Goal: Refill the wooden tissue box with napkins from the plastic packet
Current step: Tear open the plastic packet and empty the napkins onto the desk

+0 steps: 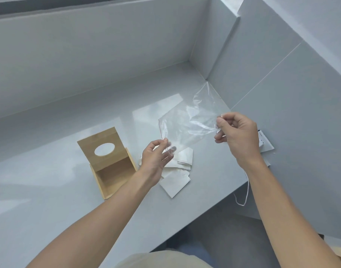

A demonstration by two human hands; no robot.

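Note:
The wooden tissue box [111, 176] stands on the grey counter with its lid [102, 145], which has an oval hole, tilted up; the inside looks bare. A clear plastic packet [187, 120] with a thin red strip along its mouth hangs in the air, looking empty. My left hand [156, 156] pinches its lower left corner. My right hand [236, 133] pinches its right side. Several folded white napkins [175, 182] lie loose on the counter right of the box, partly under my left hand.
The grey counter [49, 190] runs into a corner with grey walls behind and to the right. A white wall socket [265, 142] sits behind my right hand, and a white cord [246, 192] hangs off the counter's right edge.

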